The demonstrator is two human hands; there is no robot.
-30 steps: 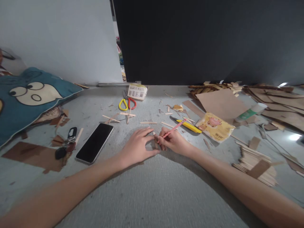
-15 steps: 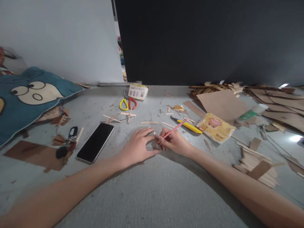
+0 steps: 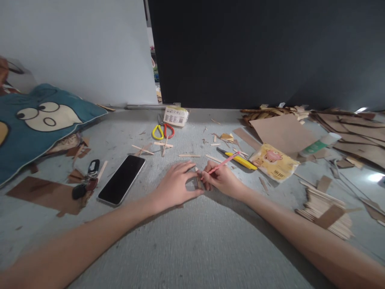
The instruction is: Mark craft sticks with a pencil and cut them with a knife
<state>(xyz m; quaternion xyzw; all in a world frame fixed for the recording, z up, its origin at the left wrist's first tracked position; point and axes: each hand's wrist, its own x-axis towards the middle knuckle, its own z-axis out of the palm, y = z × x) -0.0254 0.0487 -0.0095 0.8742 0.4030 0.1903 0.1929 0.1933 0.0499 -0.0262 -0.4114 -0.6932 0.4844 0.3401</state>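
While clamping a pink pen (image 3: 225, 161) in the right hand (image 3: 221, 180) beside a small wooden stick (image 3: 198, 182), rests the left hand (image 3: 176, 182), thumb and fingers apart, just left.

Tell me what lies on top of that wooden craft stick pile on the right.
A brown cardboard strip lies across the wooden craft sticks. Whatever is directly beneath the strip is covered and cannot be seen.

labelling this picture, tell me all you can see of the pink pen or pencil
The pink pen or pencil is slim, straight and plastic-looking. The right hand grips it, hiding part of its lower length. It slants up to the right, its far end overlapping the yellow cutter in view. Its tip is unclear.
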